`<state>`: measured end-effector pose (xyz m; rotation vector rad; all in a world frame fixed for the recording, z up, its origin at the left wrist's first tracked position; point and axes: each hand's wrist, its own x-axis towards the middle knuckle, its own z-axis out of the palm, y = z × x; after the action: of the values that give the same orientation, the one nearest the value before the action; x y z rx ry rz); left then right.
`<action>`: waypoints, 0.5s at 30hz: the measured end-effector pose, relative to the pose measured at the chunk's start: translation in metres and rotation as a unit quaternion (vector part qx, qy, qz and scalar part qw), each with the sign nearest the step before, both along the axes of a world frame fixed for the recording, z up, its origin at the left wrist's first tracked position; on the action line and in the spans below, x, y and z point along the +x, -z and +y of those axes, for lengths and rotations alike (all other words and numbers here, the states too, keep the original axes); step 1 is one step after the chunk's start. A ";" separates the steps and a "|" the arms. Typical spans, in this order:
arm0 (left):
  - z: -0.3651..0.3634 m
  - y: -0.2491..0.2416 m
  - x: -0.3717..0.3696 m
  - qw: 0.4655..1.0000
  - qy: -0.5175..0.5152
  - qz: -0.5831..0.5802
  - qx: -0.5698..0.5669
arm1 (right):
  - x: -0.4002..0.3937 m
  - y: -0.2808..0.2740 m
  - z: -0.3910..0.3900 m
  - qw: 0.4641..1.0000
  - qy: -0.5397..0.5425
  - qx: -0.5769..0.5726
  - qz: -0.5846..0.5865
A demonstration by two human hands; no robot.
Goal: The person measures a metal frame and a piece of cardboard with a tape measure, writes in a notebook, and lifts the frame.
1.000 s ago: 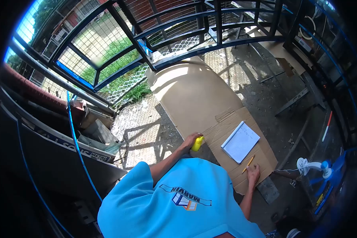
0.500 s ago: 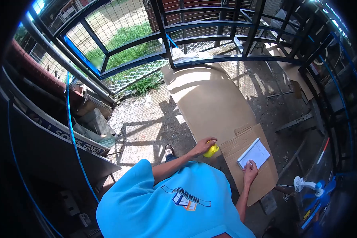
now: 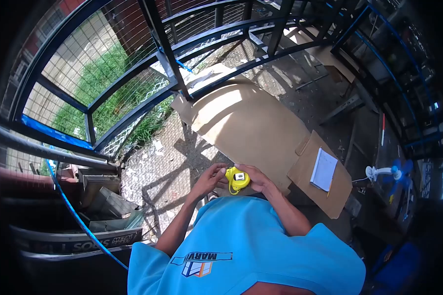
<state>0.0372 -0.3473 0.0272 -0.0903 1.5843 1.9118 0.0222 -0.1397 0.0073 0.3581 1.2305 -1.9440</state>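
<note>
A yellow tape measure [image 3: 238,180] is between my two hands, above the near end of a large brown cardboard sheet [image 3: 253,120]. My right hand [image 3: 257,179] grips its right side, fingers over the top edge. At its left side, the curled fingers of my left hand [image 3: 212,180] hold the case edge; their tips are partly hidden. A yellow strap hangs under the case. To the right, a white notepad [image 3: 324,169] with writing lies on a smaller cardboard piece [image 3: 305,175], and a thin yellowish pencil [image 3: 329,191] rests by its lower edge.
Dark metal frames [image 3: 128,81] with wire mesh curve across the far side. A blue and white fan [image 3: 396,173] stands at the right. At the left are a blue hose [image 3: 76,209] and a lettered sign board [image 3: 83,245]. A metal stand [image 3: 347,105] is beyond the cardboard.
My right hand has left the notepad and taken hold of the tape measure, which only my left hand held before. The pencil now lies on the cardboard. The view has turned.
</note>
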 end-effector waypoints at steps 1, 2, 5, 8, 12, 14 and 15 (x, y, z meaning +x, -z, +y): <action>-0.012 -0.002 -0.001 0.994 0.011 -0.079 0.077 | -0.004 -0.014 -0.007 0.984 -0.091 0.128 0.078; -0.016 0.029 0.000 0.996 -0.003 -0.060 0.064 | 0.001 -0.017 -0.012 0.972 -0.107 0.146 0.149; -0.017 0.023 -0.011 0.994 0.034 -0.075 0.070 | 0.003 -0.022 -0.001 0.986 -0.080 0.078 0.125; 0.013 0.000 -0.023 0.987 0.101 -0.049 0.117 | 0.007 -0.035 0.018 0.997 -0.033 -0.018 0.061; 0.071 -0.005 -0.071 0.977 0.191 0.003 0.096 | -0.007 -0.069 0.052 0.993 -0.002 -0.111 0.034; 0.094 -0.009 -0.102 0.957 0.282 0.035 0.051 | -0.015 -0.064 0.078 0.992 -0.040 -0.016 0.121; 0.100 0.003 -0.125 0.945 0.318 0.061 0.032 | -0.015 -0.052 0.086 0.974 -0.031 0.090 0.205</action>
<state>-0.0878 -0.2473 0.0239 0.5181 1.3972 1.4678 0.0077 -0.0542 0.0597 0.0023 1.6678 -1.9142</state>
